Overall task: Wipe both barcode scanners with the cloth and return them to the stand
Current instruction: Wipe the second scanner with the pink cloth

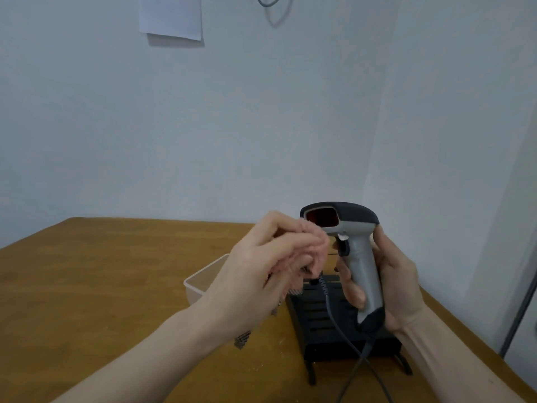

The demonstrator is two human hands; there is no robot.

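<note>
My right hand grips the handle of a grey and black barcode scanner, held upright above the table with its red window facing me. My left hand is bunched around a pink cloth, which touches the scanner just below the window, near the trigger. Under both hands stands the black slotted stand. The scanner's grey cable hangs down across the stand. A second scanner is hidden or out of view.
A clear plastic container sits on the wooden table left of the stand, partly behind my left hand. A pale wall rises close behind the table, with a paper sheet pinned high up.
</note>
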